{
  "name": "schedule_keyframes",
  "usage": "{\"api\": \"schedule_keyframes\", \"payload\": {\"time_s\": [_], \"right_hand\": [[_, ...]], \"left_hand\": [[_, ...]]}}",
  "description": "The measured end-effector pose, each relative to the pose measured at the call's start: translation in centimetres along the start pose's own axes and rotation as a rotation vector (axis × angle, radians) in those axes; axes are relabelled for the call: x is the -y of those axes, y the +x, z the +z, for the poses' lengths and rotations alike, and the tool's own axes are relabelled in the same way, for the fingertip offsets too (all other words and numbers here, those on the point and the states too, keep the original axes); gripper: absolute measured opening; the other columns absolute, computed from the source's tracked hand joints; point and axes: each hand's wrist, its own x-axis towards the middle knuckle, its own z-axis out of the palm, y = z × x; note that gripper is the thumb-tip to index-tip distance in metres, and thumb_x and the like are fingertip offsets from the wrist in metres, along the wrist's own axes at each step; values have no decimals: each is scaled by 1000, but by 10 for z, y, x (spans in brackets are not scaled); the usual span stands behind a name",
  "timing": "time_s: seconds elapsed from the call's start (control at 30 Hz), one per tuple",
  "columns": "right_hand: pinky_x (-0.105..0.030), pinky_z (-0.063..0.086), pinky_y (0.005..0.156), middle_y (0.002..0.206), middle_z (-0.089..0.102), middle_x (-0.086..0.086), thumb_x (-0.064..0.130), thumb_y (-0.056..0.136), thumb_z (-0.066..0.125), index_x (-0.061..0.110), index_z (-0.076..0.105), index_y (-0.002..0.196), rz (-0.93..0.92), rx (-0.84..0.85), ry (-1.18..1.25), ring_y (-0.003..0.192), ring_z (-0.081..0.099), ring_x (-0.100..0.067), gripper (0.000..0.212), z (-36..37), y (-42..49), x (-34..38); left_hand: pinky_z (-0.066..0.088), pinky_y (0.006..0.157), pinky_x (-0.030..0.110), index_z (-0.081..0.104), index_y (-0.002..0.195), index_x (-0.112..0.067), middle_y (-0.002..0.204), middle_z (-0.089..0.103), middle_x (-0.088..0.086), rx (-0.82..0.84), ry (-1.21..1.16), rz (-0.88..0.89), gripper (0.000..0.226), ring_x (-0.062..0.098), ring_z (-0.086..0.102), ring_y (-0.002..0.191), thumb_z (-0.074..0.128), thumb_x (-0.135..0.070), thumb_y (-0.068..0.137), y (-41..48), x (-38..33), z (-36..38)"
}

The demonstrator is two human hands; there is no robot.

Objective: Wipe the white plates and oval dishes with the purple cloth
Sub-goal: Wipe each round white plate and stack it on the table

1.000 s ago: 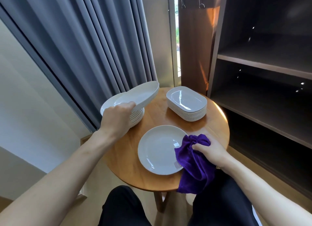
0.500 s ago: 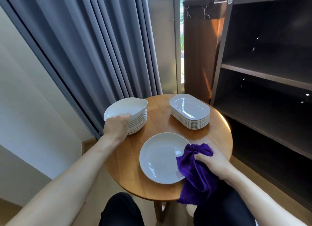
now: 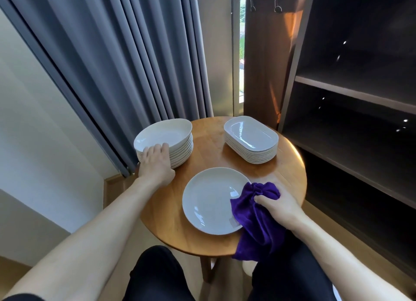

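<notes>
A stack of white round plates (image 3: 173,134) stands at the back left of the round wooden table (image 3: 209,152). My left hand (image 3: 156,160) rests against the near edge of that stack, fingers laid over the rim. A single white plate (image 3: 208,199) lies flat at the table's front. My right hand (image 3: 278,205) grips the bunched purple cloth (image 3: 254,219), which overlaps that plate's right edge and hangs off the table. A stack of white oval dishes (image 3: 251,137) stands at the back right.
Grey curtains (image 3: 126,60) hang behind the table on the left. A dark shelving unit (image 3: 351,93) stands close on the right. My legs in black trousers (image 3: 157,276) are under the table's near edge.
My left hand lowered the tilted top plate flat onto the left stack and now rests at its edge. The right hand and cloth stayed in place.
</notes>
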Motion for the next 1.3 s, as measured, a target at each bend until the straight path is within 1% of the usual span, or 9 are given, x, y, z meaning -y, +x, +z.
{"api": "schedule_keyframes", "payload": {"time_s": [0.17,0.27,0.37,0.47,0.63,0.83,0.93,1.03,1.3], "right_hand": [[-45,62,83,96,72,7,34,82,82,35,62,104,-26,-66,-82,88,70,-17,30,3,-1,-1],[-42,60,83,103,69,11,41,80,81,40,59,106,-64,-92,-134,93,67,-14,35,3,-1,3],[-35,55,80,105,62,18,50,76,78,44,55,103,-113,-123,-199,95,62,-10,36,2,-4,7],[-37,55,84,107,58,18,51,76,80,43,52,107,-136,-168,-211,98,59,-9,43,2,-4,12],[-43,58,90,116,56,11,50,79,83,39,46,123,-108,-195,-200,107,59,-16,58,6,-4,29],[-38,51,99,131,48,6,53,79,79,33,51,133,-411,-369,-370,117,52,-15,64,28,-14,47],[-45,33,116,155,32,4,74,81,55,42,37,146,-441,-207,-761,139,34,-24,74,48,-21,39],[-48,17,122,158,32,1,72,85,30,43,32,148,-411,-17,-1068,143,23,-29,70,60,-21,22],[-45,33,103,126,49,3,65,90,29,41,43,134,-516,149,-1122,112,48,-25,51,81,-19,33]], "left_hand": [[30,116,48,40,124,-15,128,51,8,231,-1,-30,48,30,43,122,53,-12,77,9,9,-4],[15,125,51,36,141,-12,151,40,12,311,-36,-60,61,32,28,146,50,-10,81,13,9,-10],[5,129,46,25,156,-11,169,12,12,67,-202,-17,79,28,5,157,53,-6,83,-15,-4,-12],[16,128,44,36,151,-15,166,23,7,-135,-400,131,71,23,16,155,59,-10,84,-69,-19,-1],[17,124,42,11,158,-40,168,-7,-22,331,-674,7,86,5,0,155,61,-57,90,-136,-24,22],[14,126,31,6,161,-43,168,-1,-24,404,-777,-3,103,-2,5,154,62,-77,81,-162,-17,37],[17,124,28,8,161,-41,169,8,-22,366,-775,8,96,0,12,153,53,-78,85,-169,-18,42],[16,124,27,6,162,-38,168,6,-21,333,-705,37,99,3,14,154,37,-84,81,-170,-20,44],[26,124,36,11,161,-36,169,17,-15,288,-675,27,93,14,23,154,42,-79,85,-168,-22,53]]}}
